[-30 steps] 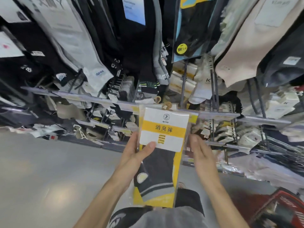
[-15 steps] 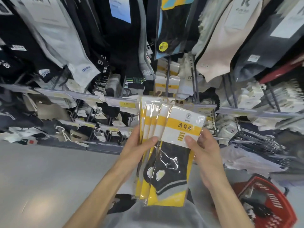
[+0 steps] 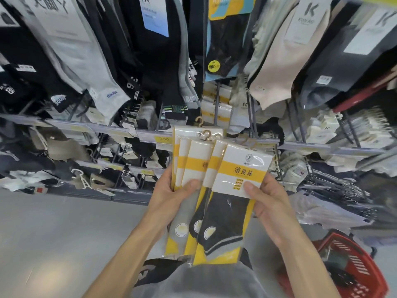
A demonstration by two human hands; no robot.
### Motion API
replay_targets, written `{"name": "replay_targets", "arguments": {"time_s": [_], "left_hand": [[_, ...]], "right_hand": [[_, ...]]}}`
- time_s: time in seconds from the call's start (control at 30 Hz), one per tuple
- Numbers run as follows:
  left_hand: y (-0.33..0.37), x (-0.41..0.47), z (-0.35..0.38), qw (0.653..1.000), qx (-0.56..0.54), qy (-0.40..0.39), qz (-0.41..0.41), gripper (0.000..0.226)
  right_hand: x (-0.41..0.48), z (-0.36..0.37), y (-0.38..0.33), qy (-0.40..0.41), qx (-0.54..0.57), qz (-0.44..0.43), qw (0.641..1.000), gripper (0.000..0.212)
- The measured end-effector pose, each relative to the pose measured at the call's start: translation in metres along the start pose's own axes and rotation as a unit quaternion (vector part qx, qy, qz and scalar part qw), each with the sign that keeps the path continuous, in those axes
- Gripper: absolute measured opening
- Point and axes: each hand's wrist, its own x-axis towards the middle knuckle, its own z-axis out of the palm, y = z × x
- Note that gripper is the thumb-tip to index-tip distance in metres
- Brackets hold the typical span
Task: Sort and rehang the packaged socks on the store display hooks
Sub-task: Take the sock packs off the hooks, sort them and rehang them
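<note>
Person, seen from above: left hand [image 3: 171,198] and right hand [image 3: 268,203] bare, no rings, watch or gloves. Both forearms [image 3: 120,254] uncovered, no sleeve showing. Grey garment [image 3: 193,282] at bottom edge, black patch with pale marking at its left.

Lighting: bright, even, overhead; no hard shadows. Pale floor [image 3: 53,229] carries soft diffuse reflections, one faint streak at lower left. Clear wrap on the front sock pack [image 3: 238,183] shows white glare patches near its top corner and along the dark sock. Strong wide-angle distortion: shelf rail [image 3: 107,127] bows, hanging stock fans outward toward the corners. Motion blur smears the upper left and right edges; printed labels there are hardly legible. Centre is sharpest, pack lettering readable. Red basket [image 3: 352,265] at lower right is soft.
</note>
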Motion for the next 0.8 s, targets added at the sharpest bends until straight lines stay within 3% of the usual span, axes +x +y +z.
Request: {"name": "replay_targets", "arguments": {"time_s": [0.17,0.33,0.6,0.8], "left_hand": [[0.007,0.0,-0.007,1.0,0.001,0.021,0.005,0.035],[0.011,-0.002,-0.013,0.998,-0.023,0.056,-0.006,0.041],[0.006,-0.007,-0.005,0.999,0.003,0.05,-0.018,0.036],[-0.001,-0.017,-0.005,0.998,0.02,0.054,-0.026,0.028]], "right_hand": [[0.008,-0.041,0.011,0.033,0.009,-0.004,0.999,0.039],[0.032,-0.079,0.031,0.09,-0.14,0.03,0.986,0.037],[0.116,-0.051,0.039,0.066,-0.241,0.037,0.968,0.049],[0.173,-0.013,0.027,0.074,-0.304,-0.083,0.946,0.013]]}}
